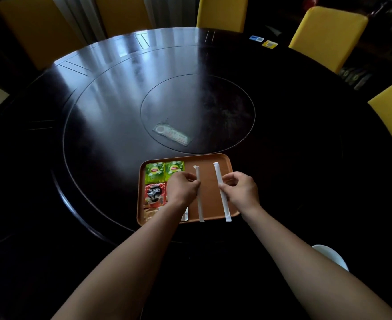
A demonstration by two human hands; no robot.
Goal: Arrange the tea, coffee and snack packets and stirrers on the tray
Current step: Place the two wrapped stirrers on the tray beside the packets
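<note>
An orange-brown tray lies on the dark round table near its front edge. Two green tea packets lie side by side in the tray's far left corner. Below them sits a red coffee packet. A pale snack packet lies at the tray's near left, partly hidden by my left forearm. My left hand pinches one white paper-wrapped stirrer over the tray's middle. My right hand pinches a second wrapped stirrer to the right. Both stirrers run roughly parallel, front to back.
A clear plastic packet lies on the round inset at the table's centre. Yellow chairs ring the table. Two small cards sit at the far right edge. A white object shows below the table's near right edge.
</note>
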